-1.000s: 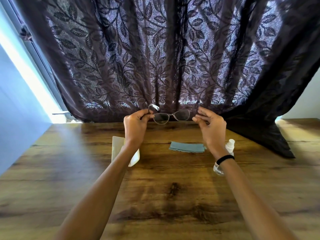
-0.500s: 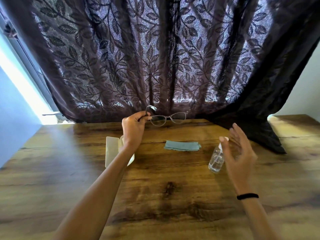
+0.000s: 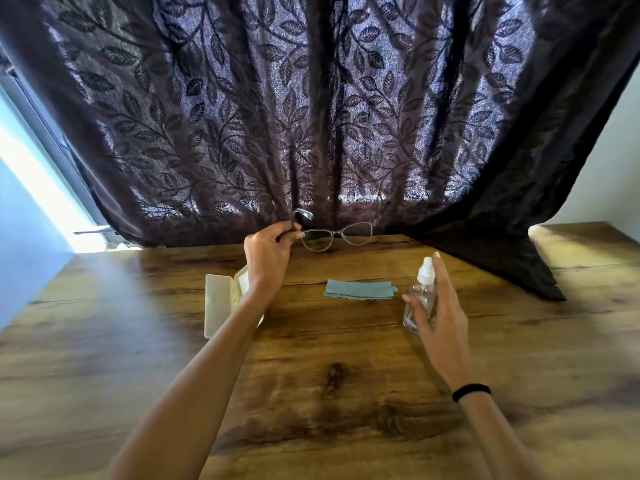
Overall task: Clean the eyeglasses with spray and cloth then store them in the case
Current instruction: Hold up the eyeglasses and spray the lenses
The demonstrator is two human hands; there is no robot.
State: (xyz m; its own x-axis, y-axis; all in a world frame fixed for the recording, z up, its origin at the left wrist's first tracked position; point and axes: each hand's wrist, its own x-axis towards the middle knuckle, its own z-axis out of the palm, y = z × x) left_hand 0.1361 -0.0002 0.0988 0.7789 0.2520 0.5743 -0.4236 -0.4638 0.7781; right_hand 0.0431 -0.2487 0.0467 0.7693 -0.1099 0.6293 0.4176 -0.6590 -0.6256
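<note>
Right hand (image 3: 438, 317) reached around the clear spray bottle (image 3: 420, 296), fingers spread, thumb at its side; firm grip could not be confirmed. Open case (image 3: 221, 301) and grey cloth (image 3: 360, 289) lay flat on the wooden table (image 3: 311, 393). Farther back, left hand (image 3: 268, 258) pinched the eyeglasses (image 3: 334, 235) by one temple, raised before the curtain (image 3: 311, 116).

The left hand (image 3: 268, 258) is covering the right part of the open cream glasses case (image 3: 221, 301) and the near end of the eyeglasses (image 3: 332, 233) temple. The right hand (image 3: 438, 317) is hiding part of the clear spray bottle (image 3: 420, 292), so how firmly its fingers (image 3: 441, 271) are gripping is unclear. Both forearms are running off the bottom edge.
</note>
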